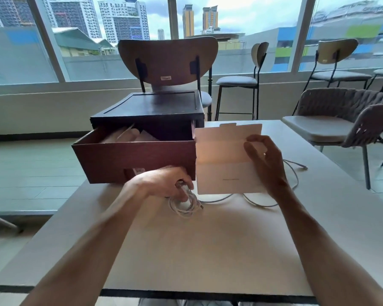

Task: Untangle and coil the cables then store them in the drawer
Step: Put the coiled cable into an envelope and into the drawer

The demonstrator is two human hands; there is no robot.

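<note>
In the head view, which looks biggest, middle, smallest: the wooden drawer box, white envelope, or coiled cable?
1. wooden drawer box
2. white envelope
3. coiled cable
The cable is nearest the camera yet looks smallest, so the order holds.

Pale table [208, 250], drawer box [133, 160], seemingly white cables [195, 206]

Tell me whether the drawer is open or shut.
Open. The drawer is pulled well out of its dark cabinet, and papers show inside it.
</note>
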